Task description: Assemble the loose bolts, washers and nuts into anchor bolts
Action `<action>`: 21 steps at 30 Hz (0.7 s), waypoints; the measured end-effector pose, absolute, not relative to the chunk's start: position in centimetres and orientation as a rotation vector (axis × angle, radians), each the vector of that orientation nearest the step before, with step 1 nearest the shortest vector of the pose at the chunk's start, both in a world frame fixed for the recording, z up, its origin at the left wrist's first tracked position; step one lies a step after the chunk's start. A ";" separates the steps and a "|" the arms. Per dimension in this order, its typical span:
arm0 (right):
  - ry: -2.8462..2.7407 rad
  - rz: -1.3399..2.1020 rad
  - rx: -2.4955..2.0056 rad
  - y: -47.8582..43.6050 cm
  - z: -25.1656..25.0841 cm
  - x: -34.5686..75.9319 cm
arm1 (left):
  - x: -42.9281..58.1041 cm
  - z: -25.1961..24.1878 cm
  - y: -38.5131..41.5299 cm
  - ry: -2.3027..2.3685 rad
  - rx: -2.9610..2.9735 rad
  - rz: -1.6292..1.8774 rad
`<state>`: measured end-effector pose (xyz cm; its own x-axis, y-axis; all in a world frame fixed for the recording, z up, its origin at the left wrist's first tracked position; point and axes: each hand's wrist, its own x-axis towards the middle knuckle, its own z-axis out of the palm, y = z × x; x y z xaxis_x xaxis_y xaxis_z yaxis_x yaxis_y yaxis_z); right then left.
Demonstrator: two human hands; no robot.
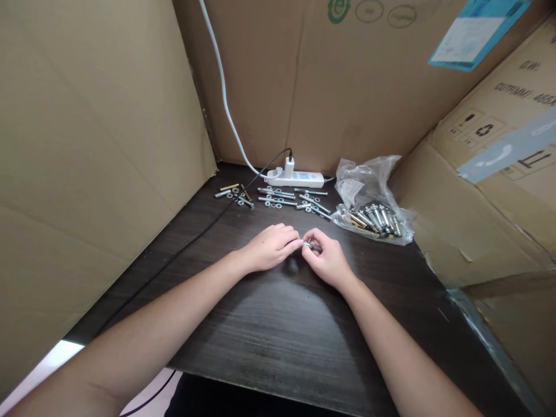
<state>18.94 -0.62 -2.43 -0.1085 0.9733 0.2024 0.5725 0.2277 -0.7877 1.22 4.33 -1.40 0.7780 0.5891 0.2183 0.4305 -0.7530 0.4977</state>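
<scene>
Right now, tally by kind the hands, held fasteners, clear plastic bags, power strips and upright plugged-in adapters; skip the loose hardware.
Hands: 2 (left hand, right hand)
Held metal fastener: 1
Clear plastic bag: 1
White power strip: 1
Upright white adapter: 1
Total: 6

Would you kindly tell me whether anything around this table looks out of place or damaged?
The black cable runs across the leftmost cluster of metal fasteners, which looks untidy. The right-hand cardboard also shows a small scuffed or torn patch.
</scene>
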 end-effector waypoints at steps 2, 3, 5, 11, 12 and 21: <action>-1.763 0.711 -1.430 -0.5 -2.5 19.1 | 1.1 -1.3 4.1 0.757 2.484 0.567; -1.756 0.711 -1.430 -0.5 -2.5 19.1 | 1.1 -1.1 3.9 0.765 2.452 0.609; -1.750 0.703 -1.437 -0.5 -2.5 19.2 | 1.0 -0.9 3.7 0.807 2.408 0.673; -1.744 0.721 -1.438 -0.5 -2.5 19.2 | 1.1 -1.0 4.1 0.879 2.475 0.596; -1.744 0.722 -1.435 -0.5 -2.5 19.2 | 1.2 -1.2 4.2 0.868 2.495 0.568; -1.776 0.703 -1.451 -0.6 -2.4 19.2 | 1.0 -1.4 4.0 0.841 2.387 0.606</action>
